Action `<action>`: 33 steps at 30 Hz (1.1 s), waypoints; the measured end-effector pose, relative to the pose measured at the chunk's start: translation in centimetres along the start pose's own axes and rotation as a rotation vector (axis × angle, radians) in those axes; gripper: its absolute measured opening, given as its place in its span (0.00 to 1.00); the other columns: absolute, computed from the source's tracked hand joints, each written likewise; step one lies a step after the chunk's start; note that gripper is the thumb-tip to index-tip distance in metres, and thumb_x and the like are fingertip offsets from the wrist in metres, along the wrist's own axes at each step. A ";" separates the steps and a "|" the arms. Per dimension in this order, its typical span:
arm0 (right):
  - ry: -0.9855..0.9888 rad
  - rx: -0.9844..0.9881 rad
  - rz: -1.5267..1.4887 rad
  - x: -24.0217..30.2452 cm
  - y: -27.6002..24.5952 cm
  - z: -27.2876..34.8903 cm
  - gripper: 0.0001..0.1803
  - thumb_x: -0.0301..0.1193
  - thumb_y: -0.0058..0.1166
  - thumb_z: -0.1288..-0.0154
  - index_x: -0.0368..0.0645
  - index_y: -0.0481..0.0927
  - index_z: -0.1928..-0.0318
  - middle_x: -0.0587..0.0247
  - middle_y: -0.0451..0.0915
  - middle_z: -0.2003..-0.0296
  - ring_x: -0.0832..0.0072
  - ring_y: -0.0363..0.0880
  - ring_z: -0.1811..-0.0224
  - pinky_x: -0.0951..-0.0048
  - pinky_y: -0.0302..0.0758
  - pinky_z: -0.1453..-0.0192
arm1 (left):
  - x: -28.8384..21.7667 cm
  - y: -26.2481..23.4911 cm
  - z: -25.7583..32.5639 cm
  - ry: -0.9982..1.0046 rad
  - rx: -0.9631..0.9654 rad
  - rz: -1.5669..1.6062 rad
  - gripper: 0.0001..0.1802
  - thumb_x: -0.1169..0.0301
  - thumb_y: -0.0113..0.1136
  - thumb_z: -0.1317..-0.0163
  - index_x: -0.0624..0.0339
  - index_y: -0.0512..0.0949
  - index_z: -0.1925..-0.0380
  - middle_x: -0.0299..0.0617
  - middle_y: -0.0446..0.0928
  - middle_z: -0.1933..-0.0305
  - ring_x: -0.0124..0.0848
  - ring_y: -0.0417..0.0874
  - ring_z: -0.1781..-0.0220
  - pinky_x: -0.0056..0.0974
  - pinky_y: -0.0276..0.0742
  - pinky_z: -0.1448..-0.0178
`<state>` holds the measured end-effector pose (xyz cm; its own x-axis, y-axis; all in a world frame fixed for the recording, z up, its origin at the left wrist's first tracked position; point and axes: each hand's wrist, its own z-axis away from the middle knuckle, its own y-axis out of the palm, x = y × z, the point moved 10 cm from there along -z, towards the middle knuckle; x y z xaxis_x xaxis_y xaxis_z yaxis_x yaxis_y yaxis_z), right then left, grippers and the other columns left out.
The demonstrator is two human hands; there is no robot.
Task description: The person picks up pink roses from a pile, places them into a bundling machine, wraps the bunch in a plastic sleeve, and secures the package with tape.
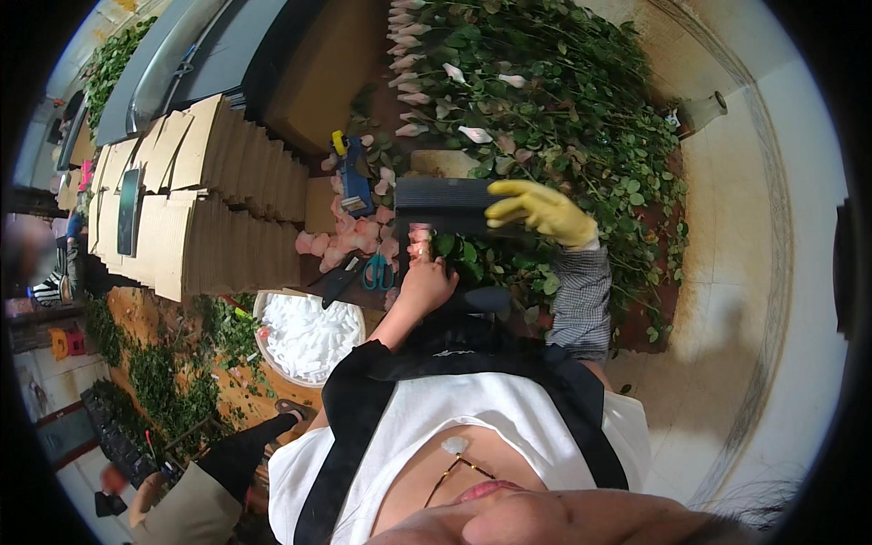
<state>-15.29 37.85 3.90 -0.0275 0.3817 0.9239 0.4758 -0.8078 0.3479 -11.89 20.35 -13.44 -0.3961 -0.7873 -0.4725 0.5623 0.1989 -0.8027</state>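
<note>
Pink rosebuds (419, 238) between left-hand fingers (427, 263)

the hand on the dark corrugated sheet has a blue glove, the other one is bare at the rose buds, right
Not quite. The head view shows the right hand on the dark corrugated sheet wearing a yellow glove, not a blue one. The left hand is bare at the rose buds, as you said.

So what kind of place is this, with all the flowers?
Probably a flower-packing workshop. Long-stemmed pink roses lie heaped on the bench, folded cardboard sleeves stand stacked beside them, and scissors rest among loose petals.
</note>
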 end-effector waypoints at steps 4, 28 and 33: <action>0.391 0.152 0.783 -12.3 -0.1 -3.1 0.27 0.36 0.49 0.21 0.37 0.69 0.28 0.49 0.73 0.30 0.60 0.70 0.27 0.64 0.67 0.24 | 0.1 -7.0 3.8 0.226 -0.291 0.631 0.25 0.61 0.57 0.29 0.72 0.75 0.42 0.60 0.75 0.35 0.51 0.81 0.41 0.43 0.76 0.36; 0.343 0.088 1.675 -16.9 4.4 -0.3 0.41 0.42 0.63 0.35 0.45 0.64 0.25 0.52 0.66 0.27 0.58 0.65 0.26 0.56 0.59 0.22 | 24.3 -17.6 -1.2 -0.470 -0.760 0.002 0.16 0.61 0.62 0.30 0.65 0.85 0.60 0.59 0.81 0.55 0.54 0.84 0.50 0.53 0.81 0.48; 0.355 0.069 1.673 -16.8 4.4 -0.3 0.41 0.41 0.66 0.37 0.46 0.66 0.26 0.54 0.67 0.28 0.60 0.66 0.27 0.57 0.60 0.22 | 21.8 -16.6 3.6 -0.244 -0.379 1.152 0.13 0.67 0.62 0.29 0.60 0.85 0.50 0.43 0.85 0.52 0.34 0.86 0.59 0.40 0.80 0.56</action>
<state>-13.02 27.76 -10.10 0.3280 -0.9144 0.2372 0.2210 -0.1698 -0.9604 -27.24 -2.25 -9.11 0.3585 -0.1215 -0.9256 0.2314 0.9721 -0.0380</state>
